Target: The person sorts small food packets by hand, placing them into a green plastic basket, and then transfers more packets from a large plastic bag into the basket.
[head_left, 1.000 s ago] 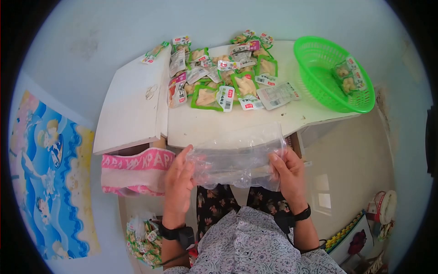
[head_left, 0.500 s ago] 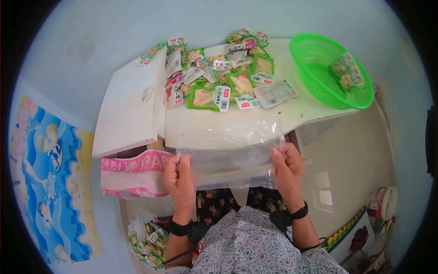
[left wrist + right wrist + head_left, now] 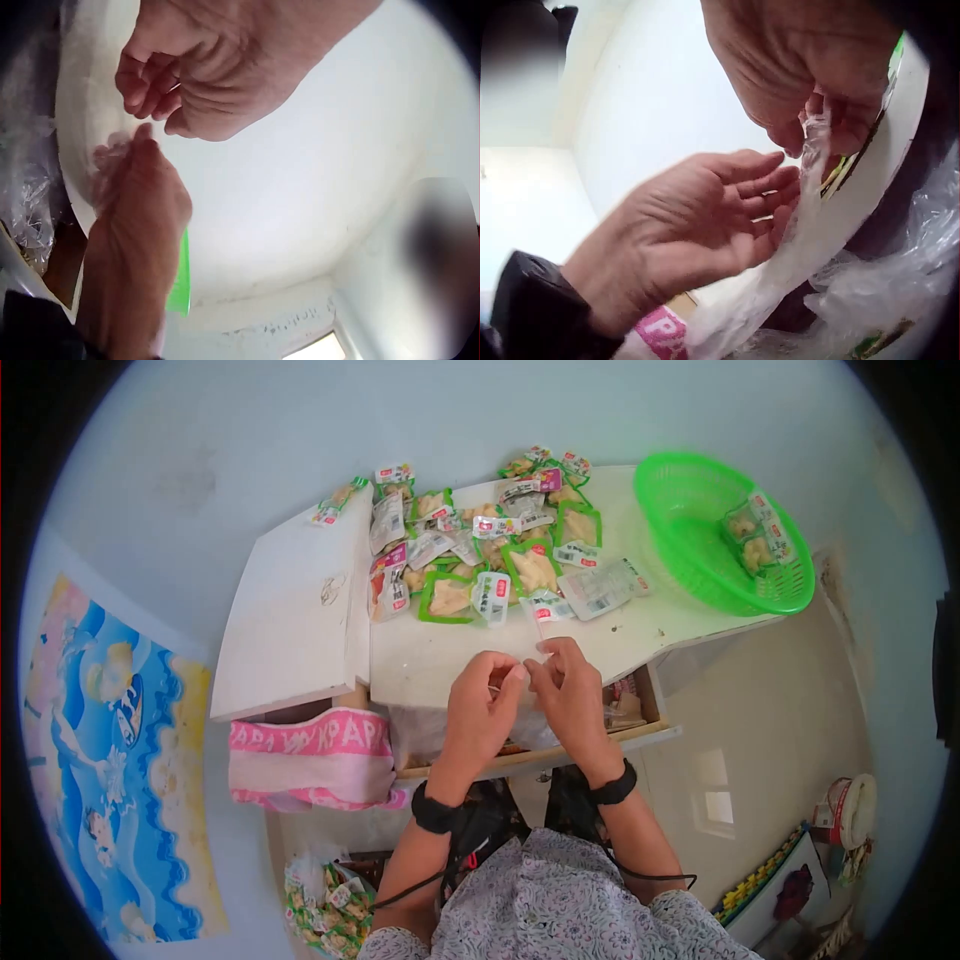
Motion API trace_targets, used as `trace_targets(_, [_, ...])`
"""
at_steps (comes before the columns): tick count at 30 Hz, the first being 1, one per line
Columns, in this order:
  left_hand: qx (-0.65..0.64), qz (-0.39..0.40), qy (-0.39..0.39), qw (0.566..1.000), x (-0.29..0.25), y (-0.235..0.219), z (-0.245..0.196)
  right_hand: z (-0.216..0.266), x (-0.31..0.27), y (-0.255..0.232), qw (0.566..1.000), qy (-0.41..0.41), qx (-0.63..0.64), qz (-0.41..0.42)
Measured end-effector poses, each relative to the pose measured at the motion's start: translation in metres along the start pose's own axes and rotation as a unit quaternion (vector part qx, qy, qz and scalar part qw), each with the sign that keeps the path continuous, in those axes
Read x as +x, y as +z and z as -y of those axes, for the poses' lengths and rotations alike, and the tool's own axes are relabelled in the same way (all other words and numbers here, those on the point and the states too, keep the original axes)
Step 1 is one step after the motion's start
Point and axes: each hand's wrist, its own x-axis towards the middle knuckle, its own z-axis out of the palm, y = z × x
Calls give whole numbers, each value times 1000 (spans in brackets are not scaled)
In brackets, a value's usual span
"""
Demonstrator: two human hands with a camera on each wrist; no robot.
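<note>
In the head view my left hand and right hand meet over the table's front edge, fingertips almost together. My right hand pinches the edge of a clear plastic bag, bunched into a narrow strip in the right wrist view. My left fingers are loosely bent beside this strip, thumb apart from them, with nothing visible between them. From the head view most of the bag is hidden by my hands. Behind them, several small green-edged sealed snack packs lie piled on the white table.
A green basket at the back right has packs inside. Below the tabletop, a drawer stands open with clear plastic in it. A pink-and-white towel hangs at left. On the floor sits a bag of packs.
The bag was spread flat between both hands; now it is bunched to a narrow strip. Both hands have come together at the middle, and the left has let go of its side.
</note>
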Motion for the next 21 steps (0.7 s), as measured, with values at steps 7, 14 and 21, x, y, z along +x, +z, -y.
trace_targets(7, [-162, 5, -91, 983, 14, 16, 15, -10, -12, -12, 997, -73, 31, 8])
trace_targets(14, [-226, 4, -102, 969, 17, 10, 18, -1, -17, -15, 993, -117, 19, 21])
trace_targets(21, [-188, 25, -98, 977, 15, 7, 20, -11, -12, -17, 994, -43, 94, 39])
